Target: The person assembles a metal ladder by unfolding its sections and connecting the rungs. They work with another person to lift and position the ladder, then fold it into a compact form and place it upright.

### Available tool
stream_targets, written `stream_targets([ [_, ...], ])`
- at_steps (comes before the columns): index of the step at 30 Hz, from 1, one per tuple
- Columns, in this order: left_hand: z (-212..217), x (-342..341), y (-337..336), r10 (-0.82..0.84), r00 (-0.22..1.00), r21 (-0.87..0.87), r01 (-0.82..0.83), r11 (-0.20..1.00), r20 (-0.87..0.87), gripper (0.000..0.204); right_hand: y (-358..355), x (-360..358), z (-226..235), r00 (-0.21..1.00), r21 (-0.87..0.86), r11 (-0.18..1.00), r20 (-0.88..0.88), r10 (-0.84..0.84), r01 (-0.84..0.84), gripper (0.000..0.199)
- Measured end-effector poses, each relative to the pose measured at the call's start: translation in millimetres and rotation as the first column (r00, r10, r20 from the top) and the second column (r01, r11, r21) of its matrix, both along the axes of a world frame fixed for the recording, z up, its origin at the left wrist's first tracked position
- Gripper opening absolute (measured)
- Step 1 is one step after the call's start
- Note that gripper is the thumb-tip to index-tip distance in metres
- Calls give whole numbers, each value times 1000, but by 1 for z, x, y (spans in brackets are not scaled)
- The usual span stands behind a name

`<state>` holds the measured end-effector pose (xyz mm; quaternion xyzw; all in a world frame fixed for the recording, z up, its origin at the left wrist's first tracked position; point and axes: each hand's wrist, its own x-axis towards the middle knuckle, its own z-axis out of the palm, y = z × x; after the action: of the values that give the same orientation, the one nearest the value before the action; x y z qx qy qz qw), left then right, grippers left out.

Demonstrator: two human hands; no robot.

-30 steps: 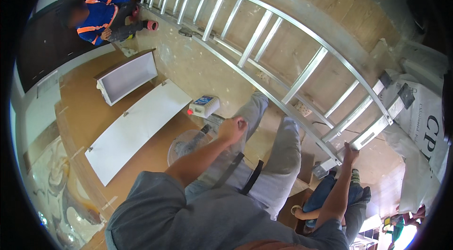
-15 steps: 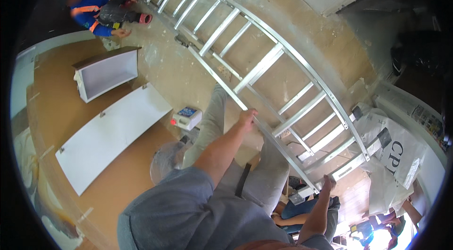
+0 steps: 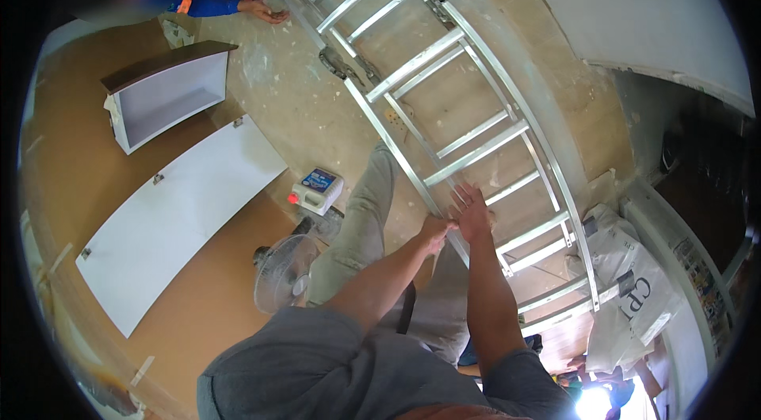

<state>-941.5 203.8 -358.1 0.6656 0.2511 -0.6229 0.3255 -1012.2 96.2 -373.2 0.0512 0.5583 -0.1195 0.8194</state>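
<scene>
A long silver folding ladder (image 3: 476, 154) with hinged joints runs slantwise from the far left to the near right in front of me. My left hand (image 3: 434, 233) is closed round its near side rail. Just to the right, my right hand (image 3: 474, 218) has its fingers stretched out and apart, over or against the same rail; whether it touches the metal I cannot tell. The two hands are almost together. Part of the near rail's lower end is hidden behind my right arm.
At far left, a co-worker's hand (image 3: 265, 11) is by the ladder's far end. A white drawer box (image 3: 170, 107) and a white door panel (image 3: 182, 214) lie on brown sheeting. A jug (image 3: 317, 190) and clear fan (image 3: 285, 273) stand beside my leg. Plastic sacks (image 3: 626, 285) lie right.
My right hand has left the ladder's near end and come up beside my left hand, its fingers now spread. My left hand stays on the rail. The whole view has shifted.
</scene>
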Motion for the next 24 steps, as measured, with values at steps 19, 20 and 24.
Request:
stream_targets([
  [19,-38,41,-2,-129,902,-305,-3,952,-412,35,42,-43,-17,433,-324,318,-818,379,-891,16],
  [20,-34,45,-1,-29,936,-150,-26,988,-352,40,25,-57,23,443,-325,332,-805,394,-886,21],
  [24,-45,74,26,19,939,-145,-73,987,-343,42,30,-105,97,309,-162,523,-928,208,-837,32],
])
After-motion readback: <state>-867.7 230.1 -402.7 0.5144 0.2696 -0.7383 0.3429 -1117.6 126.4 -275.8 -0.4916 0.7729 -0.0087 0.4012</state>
